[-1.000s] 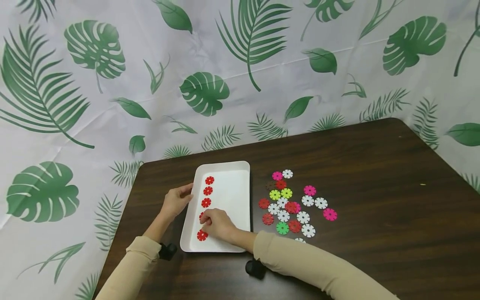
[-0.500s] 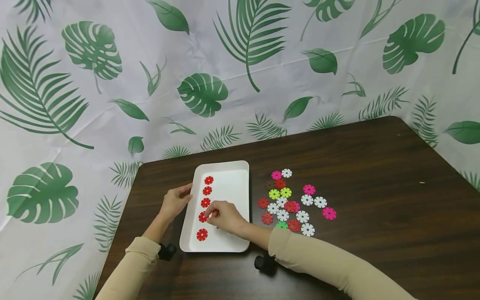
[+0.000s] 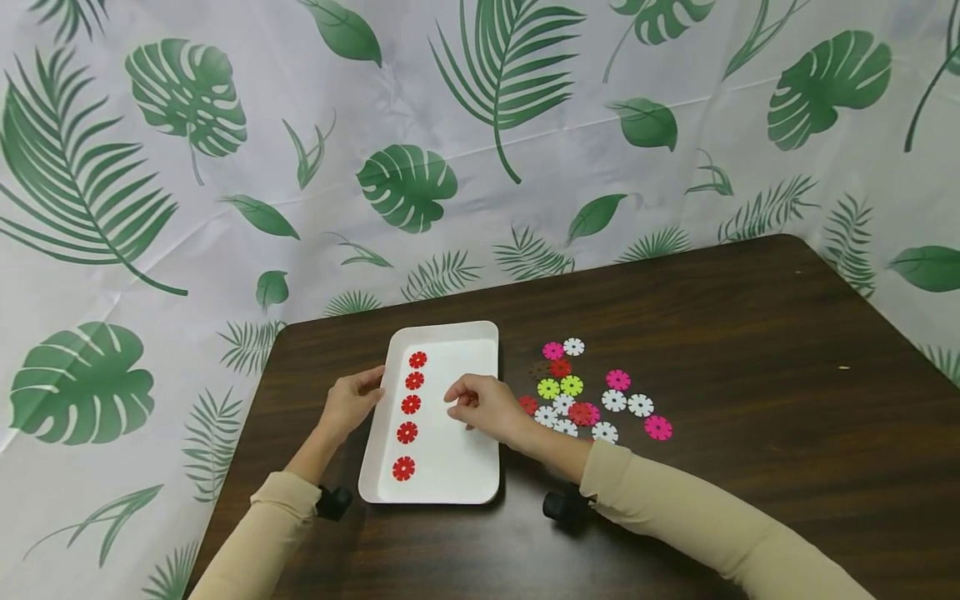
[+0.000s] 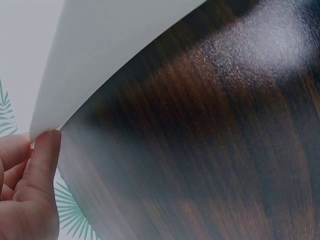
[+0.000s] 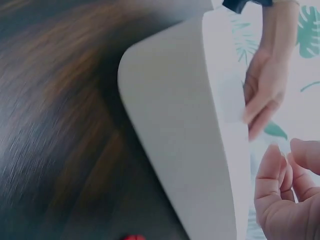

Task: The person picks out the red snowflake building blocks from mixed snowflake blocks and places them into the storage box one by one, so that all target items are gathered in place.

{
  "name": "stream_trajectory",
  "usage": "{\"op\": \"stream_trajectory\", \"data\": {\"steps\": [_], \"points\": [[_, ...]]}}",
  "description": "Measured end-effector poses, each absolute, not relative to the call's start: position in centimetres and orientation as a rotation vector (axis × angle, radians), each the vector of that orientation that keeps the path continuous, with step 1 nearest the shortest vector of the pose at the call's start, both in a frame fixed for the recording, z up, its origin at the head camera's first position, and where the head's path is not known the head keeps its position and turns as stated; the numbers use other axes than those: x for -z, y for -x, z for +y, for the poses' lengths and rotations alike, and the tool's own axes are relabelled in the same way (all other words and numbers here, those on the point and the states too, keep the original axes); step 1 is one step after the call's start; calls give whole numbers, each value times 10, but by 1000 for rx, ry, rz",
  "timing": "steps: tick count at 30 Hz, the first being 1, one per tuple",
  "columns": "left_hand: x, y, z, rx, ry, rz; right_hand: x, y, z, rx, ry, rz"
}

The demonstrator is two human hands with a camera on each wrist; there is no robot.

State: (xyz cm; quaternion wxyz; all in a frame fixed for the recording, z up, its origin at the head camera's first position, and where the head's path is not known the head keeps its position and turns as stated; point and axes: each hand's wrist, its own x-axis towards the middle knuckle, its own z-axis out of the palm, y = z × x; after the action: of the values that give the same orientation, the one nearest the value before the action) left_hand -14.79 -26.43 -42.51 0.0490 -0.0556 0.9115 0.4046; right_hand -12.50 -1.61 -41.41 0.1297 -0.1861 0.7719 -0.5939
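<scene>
- The left hand point(image 3: 351, 402) pinched the side rim of a shallow white tray point(image 3: 457, 477) between thumb and fingers.
- The right hand point(image 3: 486, 407) hung over the tray, fingers loosely bent, thumb and forefinger a little apart, with nothing visible between them.
- Five red notched discs point(image 3: 411, 404) lay flat in the tray in a row between the two hands.
- Loose multicoloured discs point(image 3: 572, 385) lay beyond the right hand, on its outer side, some hidden by the forearm.
- The tray looked light, stiff and smooth, likely to slide if nudged; its rim seemed the best hold.
- The discs looked like thin, light plastic, probably easiest to pinch by their notched edges.
- No brand, label or writing could be read on the tray or discs.
</scene>
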Motion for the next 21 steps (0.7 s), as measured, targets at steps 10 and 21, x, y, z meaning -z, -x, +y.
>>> {"op": "stream_trajectory", "data": {"steps": [10, 21], "points": [[425, 147, -264, -1224, 167, 2788, 413, 134, 20, 1804, 421, 2237], [424, 146, -263, -1219, 165, 2796, 410, 142, 51, 1794, 352, 2278]]}}
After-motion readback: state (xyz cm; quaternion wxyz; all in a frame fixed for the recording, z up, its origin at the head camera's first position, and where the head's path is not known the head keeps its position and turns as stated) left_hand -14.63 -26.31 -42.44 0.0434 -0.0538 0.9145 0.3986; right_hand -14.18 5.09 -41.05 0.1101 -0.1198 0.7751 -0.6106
